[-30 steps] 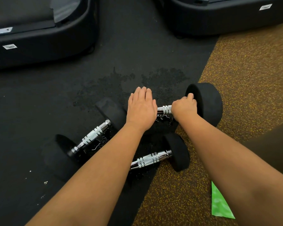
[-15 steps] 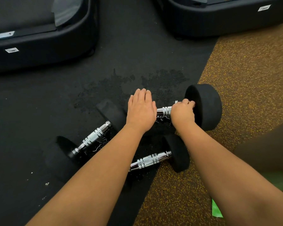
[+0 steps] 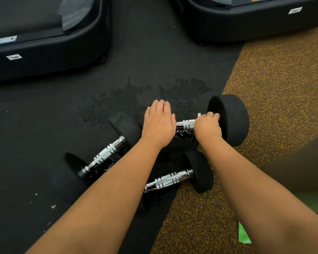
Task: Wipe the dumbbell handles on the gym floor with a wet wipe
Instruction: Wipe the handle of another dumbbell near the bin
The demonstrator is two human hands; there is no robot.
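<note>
- Head view: three dumbbells are seen lying on the gym floor, mostly on a black mat [image 3: 44, 116], with brown speckled flooring [image 3: 283, 107] to the right.
- The far dumbbell [image 3: 228, 120] is laid across the seam between the two surfaces, its right weight on the brown side.
- The right hand [image 3: 207, 126] is curled round the far handle [image 3: 186, 124], hard against the right weight. A white corner of the wet wipe [image 3: 199, 114] is seen poking out of the fist.
- The left hand [image 3: 159, 125] is laid flat, fingers straight and together, over the left end of that dumbbell. The weight beneath it is hidden.
- The hands are kept apart, with a short bare stretch of chrome between them.
- The left dumbbell [image 3: 105, 154] is set slantwise on the mat, touched by neither hand.
- The near dumbbell [image 3: 168, 180] is partly covered by the left forearm, its right weight at the seam.
- Wet patches [image 3: 173, 92] are spread on the mat just beyond the hands.
- Two black machine bases [image 3: 44, 52] are placed along the top edge.
- A green scrap [image 3: 243, 235] is seen beside the right forearm.
</note>
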